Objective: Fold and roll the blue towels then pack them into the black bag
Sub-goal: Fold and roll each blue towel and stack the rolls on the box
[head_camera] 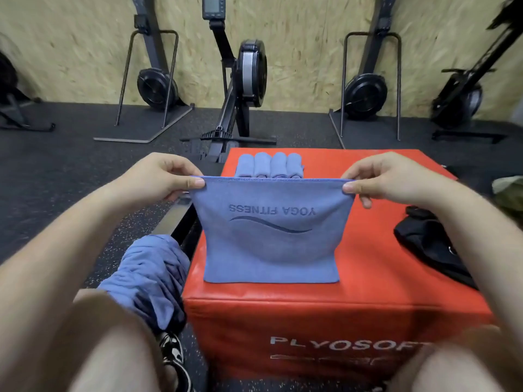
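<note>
Blue towel (271, 236) stretched between both hands (corners pinched).

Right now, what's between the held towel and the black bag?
Only bare red box top between the held towel and the black bag, head view.

A wall (297, 52) of pale chipboard panels closes the back of the room. The floor (70, 171) is dark rubber matting flecked with light specks. Black exercise machines stand along the wall. A rowing machine (250, 72) is in the middle, with a small monitor (213, 5) on an arm above its round flywheel housing. A left wheel machine (157, 86) and a right wheel machine (365, 93) each stand on a thin metal frame. A blurred machine (464, 97) leans at the far right. In the foreground sits a red padded box (254, 321) with white lettering (348, 345) reading PLYOSOFT on its near side. The light is even and the shadows are soft.
</note>
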